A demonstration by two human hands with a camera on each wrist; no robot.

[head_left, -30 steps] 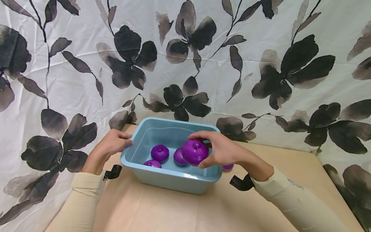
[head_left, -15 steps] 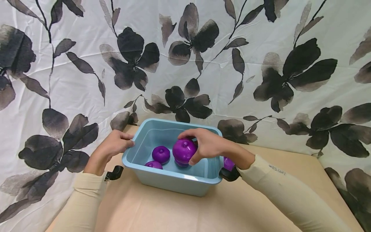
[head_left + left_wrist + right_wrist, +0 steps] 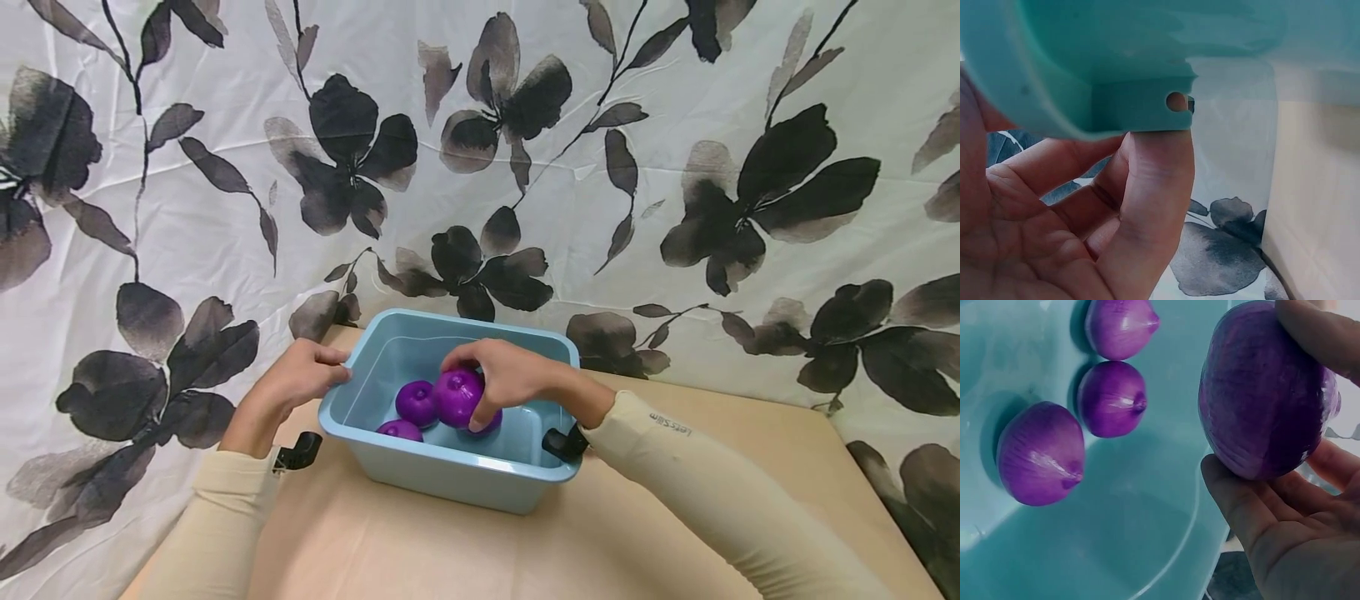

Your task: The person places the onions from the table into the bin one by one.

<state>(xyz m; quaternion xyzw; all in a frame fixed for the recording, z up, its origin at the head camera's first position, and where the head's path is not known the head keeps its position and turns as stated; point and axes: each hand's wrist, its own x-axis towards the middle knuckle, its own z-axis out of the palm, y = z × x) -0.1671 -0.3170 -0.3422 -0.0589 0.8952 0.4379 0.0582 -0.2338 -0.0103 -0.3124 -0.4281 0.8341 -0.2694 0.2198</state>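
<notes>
A light blue plastic basin [image 3: 450, 477] stands on the table. My left hand [image 3: 303, 369] holds its left rim; in the left wrist view the thumb [image 3: 1160, 181] presses against the underside of the rim [image 3: 1129, 109]. Over the basin, my right hand [image 3: 513, 372] grips a glossy purple onion [image 3: 457, 398] between thumb and fingers. Beneath and beside it, other purple onions [image 3: 415, 403] lie on the basin floor. The right wrist view shows three of them [image 3: 1041, 453] apart from the held onion [image 3: 1263, 394], which is raised above the floor.
The tan tabletop [image 3: 405, 550] extends in front of the basin and to its right. Behind hangs a white cloth [image 3: 585, 200] with dark flower prints, close to the basin's back edge. A black wrist mount [image 3: 566, 443] overlaps the basin's right rim.
My right hand has carried the onion leftward and lower inside the basin. My left hand stays on the rim. A purple onion outside the basin's right side is now hidden behind my right arm.
</notes>
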